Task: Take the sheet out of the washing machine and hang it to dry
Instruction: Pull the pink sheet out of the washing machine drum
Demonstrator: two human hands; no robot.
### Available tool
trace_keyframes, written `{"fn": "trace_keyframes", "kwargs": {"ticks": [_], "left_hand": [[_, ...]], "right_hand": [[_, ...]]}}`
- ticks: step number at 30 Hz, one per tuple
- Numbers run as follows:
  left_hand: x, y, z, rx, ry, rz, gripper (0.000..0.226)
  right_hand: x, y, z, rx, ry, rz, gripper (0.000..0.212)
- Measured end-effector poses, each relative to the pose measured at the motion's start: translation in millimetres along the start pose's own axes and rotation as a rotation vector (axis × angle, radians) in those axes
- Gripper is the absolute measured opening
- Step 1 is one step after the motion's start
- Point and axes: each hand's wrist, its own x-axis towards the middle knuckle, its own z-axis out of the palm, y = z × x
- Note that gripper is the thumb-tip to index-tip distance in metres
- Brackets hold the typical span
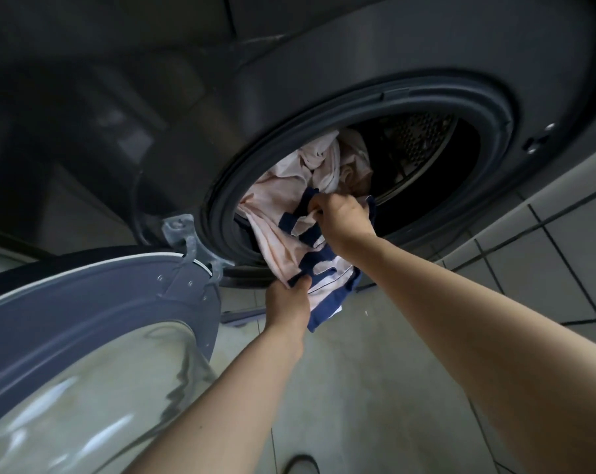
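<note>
- The sheet [283, 213], pale pink with navy bands, lies half out of the washer [324, 46]: a bunched part fills the left of the drum [423, 131], and a fold hangs over the seal [228, 213] toward the floor [358, 388]
- The right hand [344, 220] is at the drum mouth, fingers curled tight round a bunch of cloth
- The left hand [288, 299] is lower, thumb on top and fingers under, pinching the hanging fold
- The step in hand looks like drawing the sheet out, about half done
- To do it well, go hand over hand: one hand holds what is out while the other reaches in for a fresh grip, rather than hauling on one corner
- Draw straight out through the middle of the opening, so the cloth does not snag on the seal or on the hinge [187, 241] of the open door [84, 302] at the left
- Gather the freed length up; the low fold is near the floor and could trail on it
- The cloth is likely wet, heavy and twisted inside, so a steady pull is safer than a jerk
</note>
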Motion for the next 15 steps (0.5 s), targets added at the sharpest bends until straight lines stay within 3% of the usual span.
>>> {"fn": "trace_keyframes", "kwargs": {"ticks": [6, 12, 15], "left_hand": [[-23, 3, -16, -0.032, -0.008, 0.051, 0.012], [-67, 24, -32, -0.157, -0.044, 0.022, 0.027], [-89, 25, -39, -0.257, -0.078, -0.071, 0.023]], "right_hand": [[-56, -7, -62, 0.447, 0.317, -0.106, 0.023], [-163, 4, -72, 0.434, 0.161, -0.03, 0.024], [-199, 2, -64, 0.438, 0.056, 0.037, 0.023]]}}
